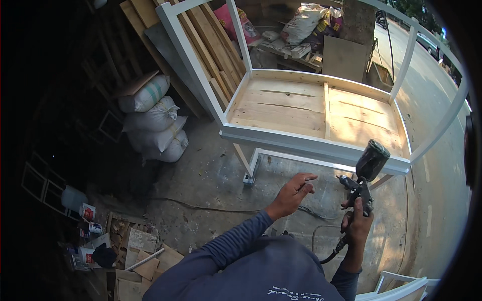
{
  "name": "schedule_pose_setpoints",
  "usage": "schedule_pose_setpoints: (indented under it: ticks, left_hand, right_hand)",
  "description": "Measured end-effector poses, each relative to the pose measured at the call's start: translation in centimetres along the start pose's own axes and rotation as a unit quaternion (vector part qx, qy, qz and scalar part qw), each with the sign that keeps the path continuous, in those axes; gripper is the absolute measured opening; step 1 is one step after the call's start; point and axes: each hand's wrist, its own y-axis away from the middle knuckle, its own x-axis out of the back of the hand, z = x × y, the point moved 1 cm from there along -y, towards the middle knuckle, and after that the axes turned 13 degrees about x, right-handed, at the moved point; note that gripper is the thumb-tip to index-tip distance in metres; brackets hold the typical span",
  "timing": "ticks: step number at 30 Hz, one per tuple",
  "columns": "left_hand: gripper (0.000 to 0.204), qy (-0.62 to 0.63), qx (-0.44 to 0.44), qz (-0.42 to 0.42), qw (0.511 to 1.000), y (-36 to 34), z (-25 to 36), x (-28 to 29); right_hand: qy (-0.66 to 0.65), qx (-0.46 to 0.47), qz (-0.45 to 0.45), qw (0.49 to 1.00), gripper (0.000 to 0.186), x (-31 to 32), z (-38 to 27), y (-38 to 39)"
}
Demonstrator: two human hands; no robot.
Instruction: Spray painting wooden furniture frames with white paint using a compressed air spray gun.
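Note:
My right hand (pixel 357 226) grips a dark spray gun (pixel 359 191) by its handle. A paint-stained cup (pixel 372 159) sits on top of the gun, and a black hose runs down from the handle. My left hand (pixel 292 194) hovers in front of me with nothing in it, its fingers loosely stretched toward the gun. Just beyond both hands stands a wooden furniture frame (pixel 296 142), painted white along its rails and uprights. Its inner panel (pixel 283 108) is bare, pale wood with a crosspiece. The gun points left and does not touch the frame.
Stacked sacks (pixel 155 120) and leaning planks (pixel 213 42) stand at the left and back. Paint cans (pixel 88 213) and wood scraps (pixel 145 241) lie at lower left. A hose (pixel 201 206) crosses the floor. Another white frame (pixel 401 288) is at lower right; a road (pixel 437 100) runs along the right.

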Motion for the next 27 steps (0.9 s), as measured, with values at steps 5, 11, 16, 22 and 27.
schedule_pose_setpoints:
  ticks: [5, 11, 16, 22, 27]
  left_hand:
    - [0.036, 0.033, -0.111, 0.052, 0.992, 1.3, 3.7, 3.8]
    - [0.049, -0.152, -0.279, 0.250, 0.915, 4.9, 6.2, 12.3]
    - [0.054, -0.096, -0.174, 0.231, 0.952, 6.5, 5.2, 19.2]
    - [0.064, -0.093, 0.154, -0.158, 0.971, 4.3, 1.6, 32.1]
    - [0.065, -0.119, 0.231, 0.059, 0.964, 2.2, -6.5, 37.4]
  right_hand:
    - [-0.118, -0.024, -0.233, 0.965, 0.042, -7.9, -4.8, 1.0]
    - [-0.138, -0.011, -0.341, 0.930, 0.042, -15.2, -8.3, 3.1]
    - [0.014, 0.037, -0.352, 0.935, 0.033, -21.3, -7.3, 5.7]
    - [0.200, 0.273, -0.290, 0.895, 0.020, -30.8, -1.6, 9.6]
    - [0.245, 0.271, -0.157, 0.918, 0.023, -39.5, 6.2, 8.9]
